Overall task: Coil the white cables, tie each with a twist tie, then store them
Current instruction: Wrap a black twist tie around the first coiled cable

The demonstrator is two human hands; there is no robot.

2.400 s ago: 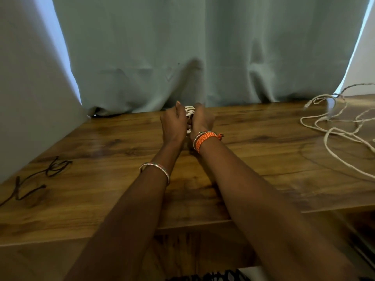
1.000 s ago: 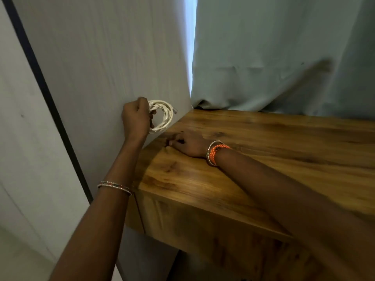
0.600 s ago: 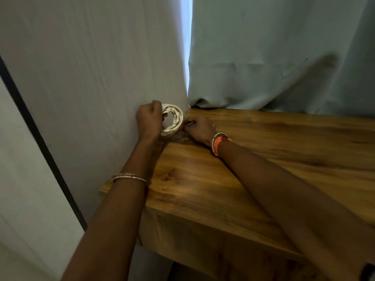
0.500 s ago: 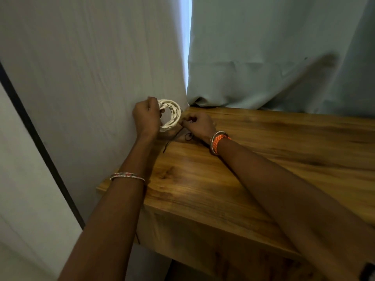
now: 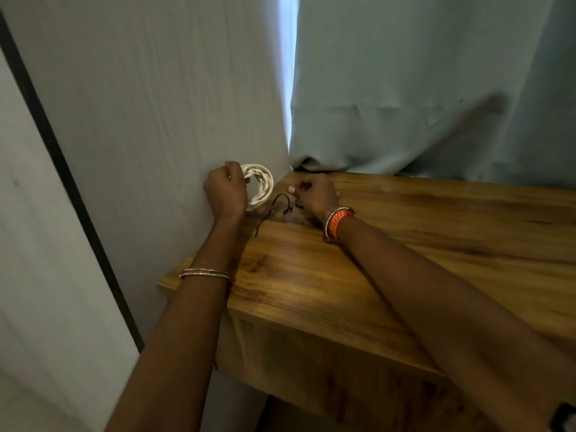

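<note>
Left hand (image 5: 225, 192) grips coiled white cable (image 5: 260, 187); right hand (image 5: 314, 194) fingers pinch thin black twist tie (image 5: 274, 207) just right of coil, above wooden counter (image 5: 405, 244).

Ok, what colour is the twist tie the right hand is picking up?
Black, or very dark; the twist tie pinched by the right hand shows in the head view.

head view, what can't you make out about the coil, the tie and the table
- White cable coil: its near side is hidden behind the left hand.
- Black twist tie: its held end is covered by the right hand.
- Wooden table: cut off by the right edge.
</note>
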